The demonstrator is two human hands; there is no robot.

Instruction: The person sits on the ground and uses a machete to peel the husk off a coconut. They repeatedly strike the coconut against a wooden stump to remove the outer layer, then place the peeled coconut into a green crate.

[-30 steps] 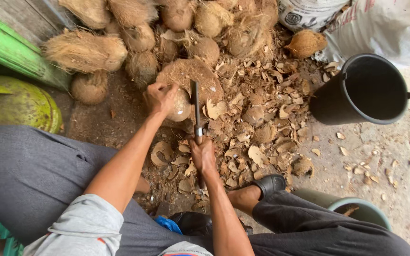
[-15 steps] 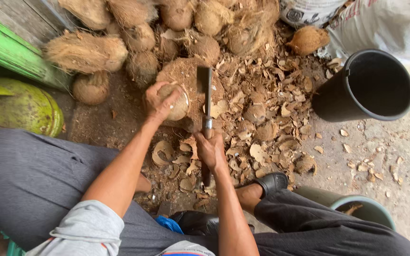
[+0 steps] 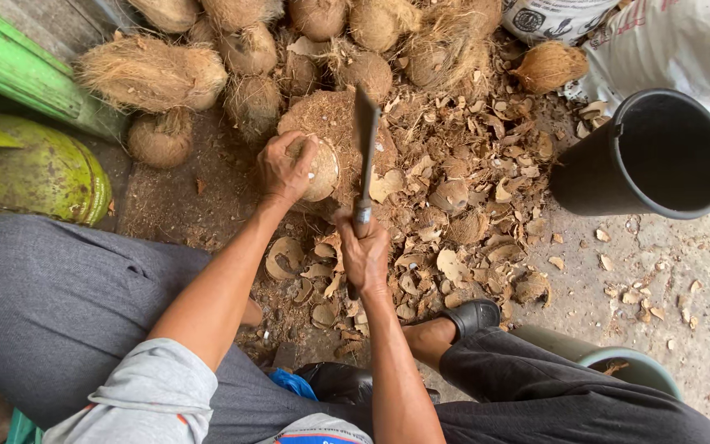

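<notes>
My left hand (image 3: pixel 285 167) grips a pale, partly peeled coconut (image 3: pixel 320 170) and holds it against a round wooden chopping block (image 3: pixel 334 123). My right hand (image 3: pixel 363 251) is closed around the handle of a long cleaver (image 3: pixel 366 148), whose dark blade points away from me, raised just right of the coconut. Brown shell chips (image 3: pixel 454 197) lie scattered around the block and under my hands.
Several husked, fibrous coconuts (image 3: pixel 154 74) are piled at the back. A black bucket (image 3: pixel 651 156) stands at right, a green gas cylinder (image 3: pixel 39 173) at left, a grey-green tub (image 3: pixel 618 366) by my right leg. My foot in a black sandal (image 3: pixel 470 316) rests among chips.
The cleaver has been lifted from a low, near-vertical position beside the coconut to a raised one over the block. My left hand has turned the coconut slightly.
</notes>
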